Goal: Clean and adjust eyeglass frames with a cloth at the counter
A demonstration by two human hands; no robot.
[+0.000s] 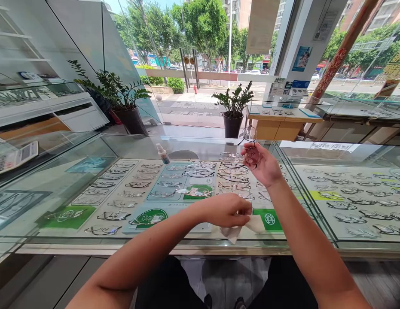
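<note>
My right hand point(266, 166) is raised above the glass counter, fingers closed on a pair of round, thin-rimmed eyeglasses point(250, 134). One lens stands above the fingers, and the other lies in front of the palm. Lower down and to the left, my left hand point(233, 210) is closed on a beige cleaning cloth point(256, 224). The cloth hangs out below and to the right of the fingers, over the counter's near part. The left fingertips are partly hidden. A small white spray bottle point(163, 155) stands on the glass, farther off to the left.
Under the glass counter top point(138, 148), several rows of eyeglasses lie on display trays, with green cards point(270, 219) among them. A calculator point(16, 158) sits at the far left. Potted plants point(233, 122) and a wooden display table point(283, 122) stand beyond the counter.
</note>
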